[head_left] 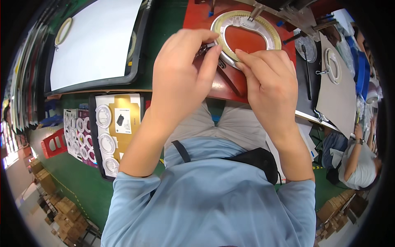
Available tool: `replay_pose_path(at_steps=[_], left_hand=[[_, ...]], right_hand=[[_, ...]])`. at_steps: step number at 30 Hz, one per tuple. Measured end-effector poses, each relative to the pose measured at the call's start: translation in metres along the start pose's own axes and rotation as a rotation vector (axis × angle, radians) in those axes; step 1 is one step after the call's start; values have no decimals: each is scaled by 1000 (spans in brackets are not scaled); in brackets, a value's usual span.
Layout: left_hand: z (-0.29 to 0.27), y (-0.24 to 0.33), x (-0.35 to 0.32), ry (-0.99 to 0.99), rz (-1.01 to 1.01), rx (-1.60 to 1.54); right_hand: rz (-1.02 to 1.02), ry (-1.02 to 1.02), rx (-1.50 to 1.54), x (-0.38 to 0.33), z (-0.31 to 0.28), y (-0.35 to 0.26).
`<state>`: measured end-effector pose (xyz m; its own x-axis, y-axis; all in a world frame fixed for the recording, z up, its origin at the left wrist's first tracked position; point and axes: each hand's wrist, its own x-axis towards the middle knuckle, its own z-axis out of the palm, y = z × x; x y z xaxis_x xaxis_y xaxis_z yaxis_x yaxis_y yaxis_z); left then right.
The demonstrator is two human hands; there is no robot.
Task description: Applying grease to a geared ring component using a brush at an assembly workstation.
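A pale ring-shaped part [247, 25] with a yellowish toothed outer rim lies on a red fixture plate [197, 16] at the top centre. My left hand [181, 74] pinches the ring's near-left edge between thumb and forefinger, with a small dark piece hidden under the fingertips. My right hand [267, 82] presses its fingertips on the ring's near edge just right of that. A metal clamp tip [256, 11] rests on the far side of the ring.
A black tray with a white sheet [94, 41] lies at the left. A lower tray [109, 136] holds several white rings and a brown carton. Grey boards with another ring [334, 66] stand at the right. Another person [358, 160] sits at the lower right.
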<state>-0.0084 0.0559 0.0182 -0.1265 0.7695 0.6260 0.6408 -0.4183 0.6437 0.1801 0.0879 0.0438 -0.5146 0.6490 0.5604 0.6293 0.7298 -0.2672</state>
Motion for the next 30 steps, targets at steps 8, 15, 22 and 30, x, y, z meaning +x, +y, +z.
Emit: replay_pose_path(at_steps=[8,15,22,30], left_hand=[[28,-9,19,52,-139,13],[35,-3,24,125,-317,-118],[25,9,32,122,-345,-184],[16,6,34,40,-317,-149]], right_hand=[[-89,36,-16,1,5,6],[-141,-56,-93,0,1,12],[-57,98,-40,5,3,31],[146,-144,-109,20,17,41]])
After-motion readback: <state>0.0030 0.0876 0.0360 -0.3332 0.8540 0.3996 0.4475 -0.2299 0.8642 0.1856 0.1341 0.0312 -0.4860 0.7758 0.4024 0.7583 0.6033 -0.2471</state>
